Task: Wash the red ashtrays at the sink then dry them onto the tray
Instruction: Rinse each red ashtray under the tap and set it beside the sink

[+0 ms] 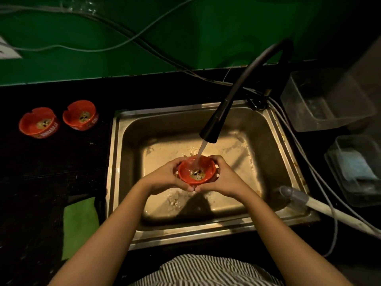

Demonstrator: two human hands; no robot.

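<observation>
Both hands, left point(165, 176) and right point(224, 178), cupped a round red plastic ashtray point(196, 170) over the steel sink point(268, 141) under running water; two more red ashtrays point(39, 122) sat near the dark tabletop's point(51, 172) left edge.

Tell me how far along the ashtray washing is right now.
Early. Nothing looks finished: no ashtray is drying anywhere in view. In hand: both the left hand and right hand hold one red ashtray under the running faucet over the sink. Left: two dirty ashtrays wait on the counter at left, then drying all three.
</observation>
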